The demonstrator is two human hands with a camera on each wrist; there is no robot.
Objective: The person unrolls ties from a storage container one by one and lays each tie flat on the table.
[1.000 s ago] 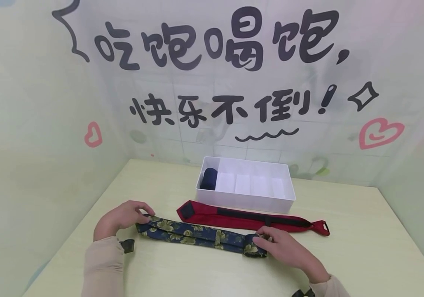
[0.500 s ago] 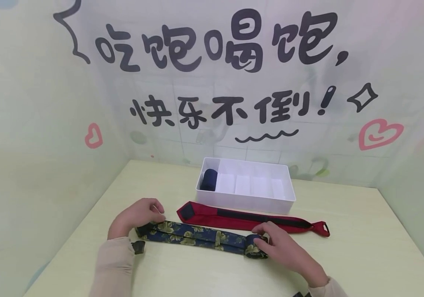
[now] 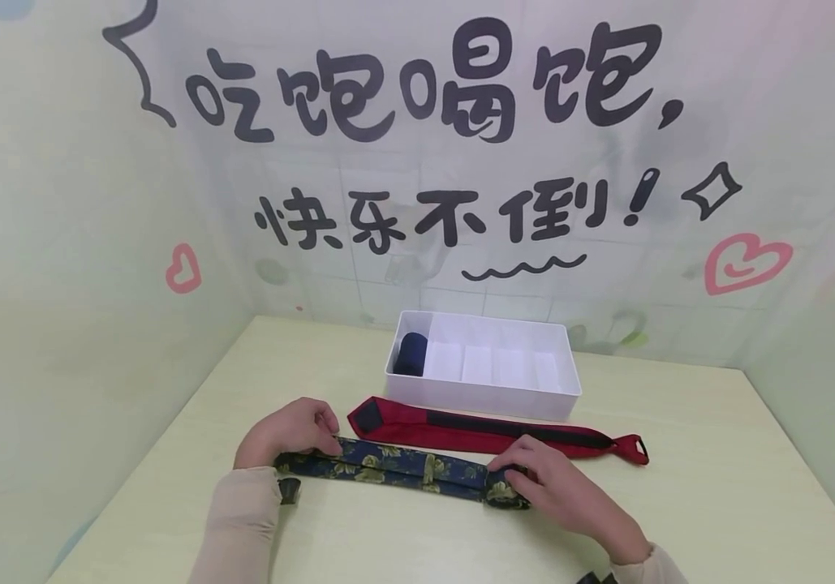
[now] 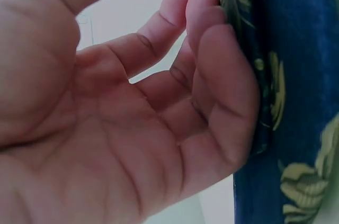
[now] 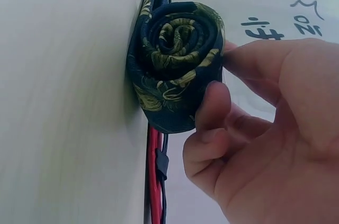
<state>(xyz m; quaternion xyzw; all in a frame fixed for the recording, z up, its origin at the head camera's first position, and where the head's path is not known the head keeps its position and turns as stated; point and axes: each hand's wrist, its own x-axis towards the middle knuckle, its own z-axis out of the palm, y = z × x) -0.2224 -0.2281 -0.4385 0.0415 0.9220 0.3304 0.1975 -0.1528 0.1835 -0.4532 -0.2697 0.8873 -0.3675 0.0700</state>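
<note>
A navy necktie (image 3: 395, 468) with golden flowers lies across the table, its right end wound into a roll. My right hand (image 3: 566, 496) holds that roll between thumb and fingers; in the right wrist view the spiral end of the rolled part (image 5: 177, 41) faces the camera. Over the tie's left end is my left hand (image 3: 291, 434), its fingers loosely bent. In the left wrist view those fingers (image 4: 228, 75) rest along the tie's patterned cloth (image 4: 296, 75). The left hand and wrist hide part of the tie's wide end.
Just behind lies a red necktie (image 3: 454, 436), stretched out with its dark lining showing. Farther back stands a white divided box (image 3: 483, 395), with a dark blue roll (image 3: 411, 354) in its leftmost compartment. A printed curtain (image 3: 417, 268) encloses the table's back and sides.
My left hand has slid to the right along the flowered tie from its left tip. The right hand and the roll have shifted only slightly; the red tie and box stay put.
</note>
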